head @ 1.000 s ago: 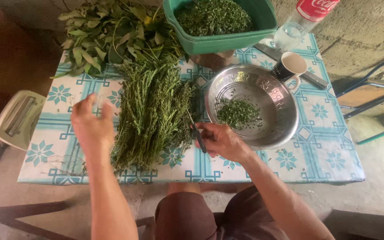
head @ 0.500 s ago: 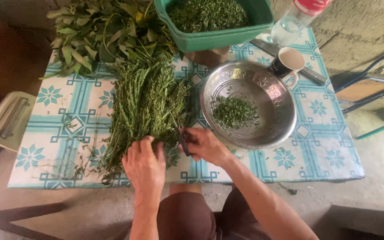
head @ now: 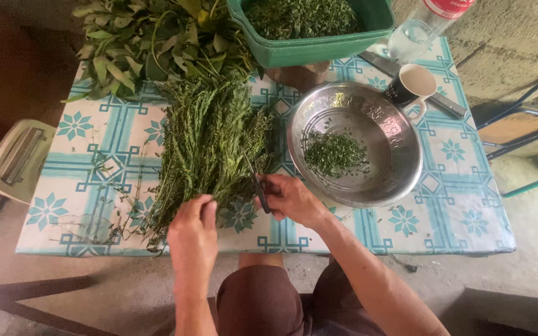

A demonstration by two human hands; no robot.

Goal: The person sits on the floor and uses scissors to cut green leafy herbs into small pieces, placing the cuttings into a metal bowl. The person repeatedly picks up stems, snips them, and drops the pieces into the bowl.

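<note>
A thick bundle of green herb stalks [head: 210, 143] lies on the tiled-pattern tablecloth [head: 94, 155]. My left hand [head: 192, 235] rests at the bundle's near end, fingers curled onto the stalk ends. My right hand [head: 291, 200] is just right of the bundle and grips dark scissors [head: 258, 186], blades pointing into the herbs. A steel bowl [head: 400, 155] right of the bundle holds a small heap of chopped herbs [head: 334, 154].
A pile of broad green leaves [head: 151, 40] lies at the far left. A green plastic tub [head: 319, 46] of chopped greens, a dark mug [head: 409, 87], a knife [head: 443, 104] and a clear bottle [head: 421, 28] stand at the back. A pale box [head: 17, 162] sits left, a chair [head: 518, 130] right.
My left hand came down from above the table's left side to the near end of the herb bundle and now grips the stalks. The right hand with the scissors barely moved.
</note>
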